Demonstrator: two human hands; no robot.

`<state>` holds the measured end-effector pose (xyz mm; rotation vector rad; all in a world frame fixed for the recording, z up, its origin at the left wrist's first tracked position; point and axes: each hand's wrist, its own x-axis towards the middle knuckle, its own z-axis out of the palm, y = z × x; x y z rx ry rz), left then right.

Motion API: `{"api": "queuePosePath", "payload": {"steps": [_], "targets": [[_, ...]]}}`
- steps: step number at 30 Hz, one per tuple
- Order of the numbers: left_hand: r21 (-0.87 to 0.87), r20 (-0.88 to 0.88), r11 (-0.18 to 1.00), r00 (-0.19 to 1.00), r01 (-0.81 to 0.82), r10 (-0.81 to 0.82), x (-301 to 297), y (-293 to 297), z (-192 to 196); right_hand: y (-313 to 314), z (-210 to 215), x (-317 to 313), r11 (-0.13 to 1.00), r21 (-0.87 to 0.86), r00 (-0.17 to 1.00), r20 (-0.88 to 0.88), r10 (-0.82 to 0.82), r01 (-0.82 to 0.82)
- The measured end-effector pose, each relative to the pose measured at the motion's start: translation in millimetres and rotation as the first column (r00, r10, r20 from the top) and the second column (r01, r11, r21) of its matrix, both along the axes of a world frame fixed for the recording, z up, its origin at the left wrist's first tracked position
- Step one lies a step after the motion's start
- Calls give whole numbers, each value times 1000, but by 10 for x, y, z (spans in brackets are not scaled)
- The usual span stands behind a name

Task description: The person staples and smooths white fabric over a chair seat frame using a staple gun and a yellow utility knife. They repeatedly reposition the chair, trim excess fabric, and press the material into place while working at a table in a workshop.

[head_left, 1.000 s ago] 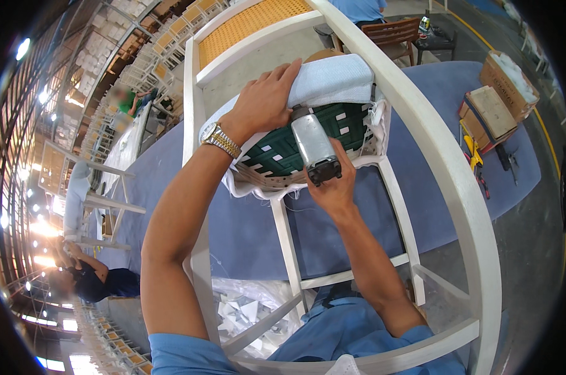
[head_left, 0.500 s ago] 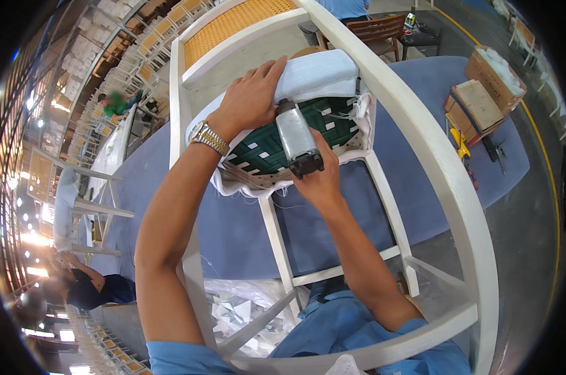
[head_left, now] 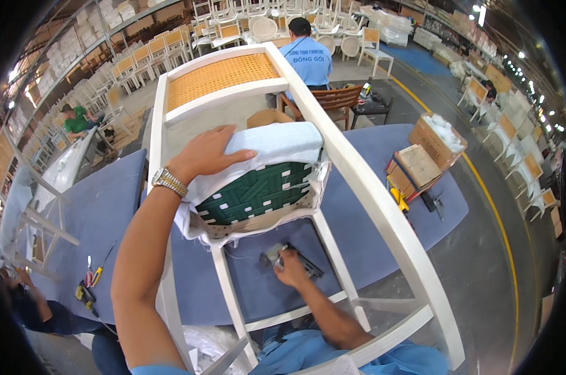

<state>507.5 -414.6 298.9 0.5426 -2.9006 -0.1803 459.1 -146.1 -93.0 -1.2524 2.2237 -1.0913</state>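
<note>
Head view. White chair (head_left: 373,206) propped on a blue-grey table (head_left: 355,244), squarely in front of the worker, seat underside turned toward them. Green webbing (head_left: 258,190) exposed there; pale blue cloth (head_left: 283,140) wrapped over the seat's upper edge, ragged white lining (head_left: 255,234) along the lower one.

Left hand (head_left: 211,150): open, laid on the cloth, thumb spread out along it. Right hand (head_left: 289,270): low, seen between the chair legs, fingers curled round what I take for a staple gun (head_left: 309,267). Motion blur there; cannot tell whether the tool rests on the table or hangs just over it.

My reading: seat-covering work, left hand steadying, right hand handling the tool away from the seat. Lifting or setting down, I can't say. Next move seems to call for keeping the cloth from slipping and passing the right hand cleanly between the legs without knocking the frame.

Writing: dark lettering across the back of a co-worker's blue shirt (head_left: 309,56), beyond the chair. Carton (head_left: 434,140) at right also seems printed, too small to make out. No label readable on the staple gun.
</note>
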Motion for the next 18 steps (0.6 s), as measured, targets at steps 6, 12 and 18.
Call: {"api": "queuePosePath", "payload": {"steps": [6,12,18], "targets": [[102,9,995,1000,6,-7,46,-153,-106,663,-170,92,984,-23,982,61,180,-179],[219,106,949,962,226,-253,-617,279,205,1825,305,-147,989,21,921,366,131,-149],[289,154,903,916,318,-372,-1404,295,5,3028,-241,106,997,47,854,515,-71,55]]}}
